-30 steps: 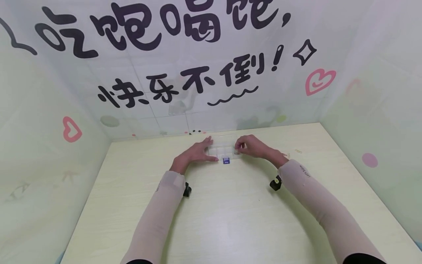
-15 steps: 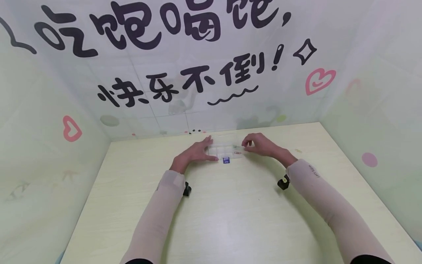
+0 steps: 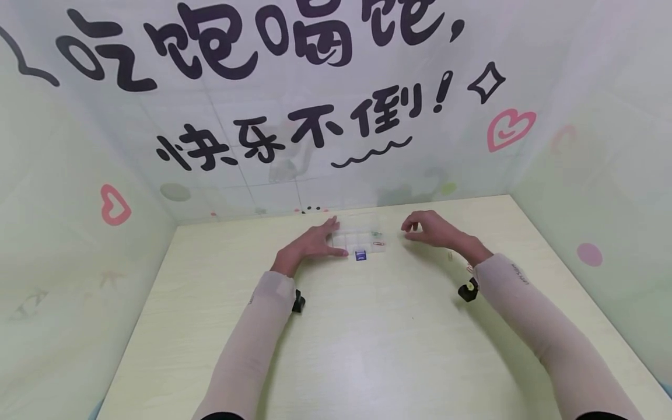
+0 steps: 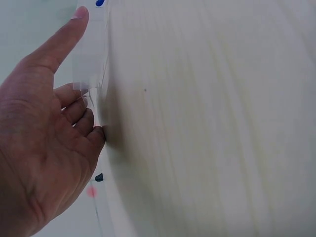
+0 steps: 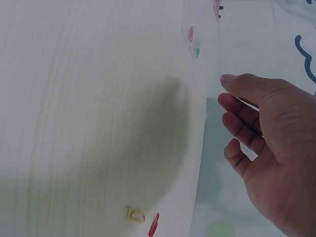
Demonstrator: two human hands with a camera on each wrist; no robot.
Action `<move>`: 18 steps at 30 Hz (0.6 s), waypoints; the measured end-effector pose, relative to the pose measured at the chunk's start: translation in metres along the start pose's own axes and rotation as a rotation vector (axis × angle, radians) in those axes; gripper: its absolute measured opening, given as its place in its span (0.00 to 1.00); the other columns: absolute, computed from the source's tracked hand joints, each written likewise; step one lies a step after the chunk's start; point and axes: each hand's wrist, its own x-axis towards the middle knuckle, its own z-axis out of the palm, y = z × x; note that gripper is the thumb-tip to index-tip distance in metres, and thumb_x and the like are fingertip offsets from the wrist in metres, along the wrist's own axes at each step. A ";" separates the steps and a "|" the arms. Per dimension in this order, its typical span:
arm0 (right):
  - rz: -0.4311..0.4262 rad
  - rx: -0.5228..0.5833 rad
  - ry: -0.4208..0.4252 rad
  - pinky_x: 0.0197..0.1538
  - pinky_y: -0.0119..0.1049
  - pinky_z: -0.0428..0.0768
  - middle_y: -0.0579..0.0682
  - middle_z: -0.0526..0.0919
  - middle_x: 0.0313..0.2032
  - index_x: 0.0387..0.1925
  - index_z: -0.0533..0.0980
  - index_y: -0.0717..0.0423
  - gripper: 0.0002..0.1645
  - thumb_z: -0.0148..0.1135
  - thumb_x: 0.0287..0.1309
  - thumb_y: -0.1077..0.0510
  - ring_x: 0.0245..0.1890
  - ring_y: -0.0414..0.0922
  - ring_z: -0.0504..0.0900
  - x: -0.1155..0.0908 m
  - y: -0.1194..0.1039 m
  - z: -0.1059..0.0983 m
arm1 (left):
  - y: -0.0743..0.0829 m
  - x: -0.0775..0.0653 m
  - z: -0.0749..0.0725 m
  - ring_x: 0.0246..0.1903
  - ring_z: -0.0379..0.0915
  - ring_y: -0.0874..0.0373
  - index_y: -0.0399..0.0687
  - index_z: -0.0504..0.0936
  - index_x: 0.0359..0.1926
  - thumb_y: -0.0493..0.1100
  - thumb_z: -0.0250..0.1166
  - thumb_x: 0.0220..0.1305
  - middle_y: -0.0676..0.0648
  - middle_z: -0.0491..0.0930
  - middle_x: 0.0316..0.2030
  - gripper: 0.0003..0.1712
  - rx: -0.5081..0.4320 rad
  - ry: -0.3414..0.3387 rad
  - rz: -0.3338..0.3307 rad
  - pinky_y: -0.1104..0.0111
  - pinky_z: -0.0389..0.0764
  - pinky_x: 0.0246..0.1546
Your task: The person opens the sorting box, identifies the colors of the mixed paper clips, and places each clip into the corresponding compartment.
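Observation:
A clear plastic compartment box with its lid raised at the back stands near the far table edge. My left hand holds its left end, thumb at the front and fingers behind. A red paper clip and a green paper clip lie in the right-hand compartments. A blue label marks the box's front. To the right of the box hovers my right hand, fingers loosely bent and nothing between them. Yellow paper clips and a red paper clip lie on the table below it.
The pale wooden table meets a printed cloth backdrop just behind the box. Cloth walls also rise at left and right. A small black camera sits at the right wrist, another black camera at the left.
My right hand has drawn away from the box to the right, uncovering the red and green paper clips inside it. The left hand stays at the box's left end.

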 end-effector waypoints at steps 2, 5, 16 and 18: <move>0.005 -0.004 0.001 0.53 0.59 0.83 0.59 0.89 0.41 0.46 0.84 0.70 0.10 0.71 0.64 0.69 0.44 0.57 0.85 -0.004 0.003 -0.003 | 0.001 0.000 0.000 0.84 0.37 0.45 0.43 0.49 0.85 0.64 0.73 0.65 0.44 0.40 0.86 0.62 0.001 0.001 0.001 0.52 0.46 0.84; 0.008 -0.012 0.002 0.53 0.60 0.83 0.60 0.89 0.42 0.46 0.84 0.70 0.10 0.71 0.64 0.68 0.44 0.58 0.85 -0.009 0.007 -0.008 | 0.001 -0.001 0.000 0.84 0.37 0.45 0.43 0.49 0.85 0.64 0.73 0.65 0.44 0.40 0.86 0.62 0.001 0.002 0.001 0.52 0.45 0.84; 0.022 -0.071 0.013 0.48 0.57 0.84 0.59 0.88 0.40 0.45 0.84 0.70 0.11 0.71 0.62 0.69 0.42 0.57 0.84 -0.035 0.023 -0.022 | 0.001 -0.002 0.000 0.84 0.37 0.45 0.42 0.51 0.85 0.63 0.73 0.65 0.44 0.41 0.86 0.61 -0.018 0.009 0.001 0.52 0.45 0.84; 0.066 -0.070 -0.006 0.50 0.58 0.84 0.59 0.89 0.41 0.46 0.85 0.70 0.11 0.70 0.63 0.68 0.44 0.58 0.84 -0.039 0.024 -0.025 | 0.001 -0.002 0.000 0.84 0.37 0.45 0.42 0.51 0.85 0.63 0.73 0.65 0.44 0.41 0.86 0.61 -0.024 0.008 -0.001 0.52 0.45 0.84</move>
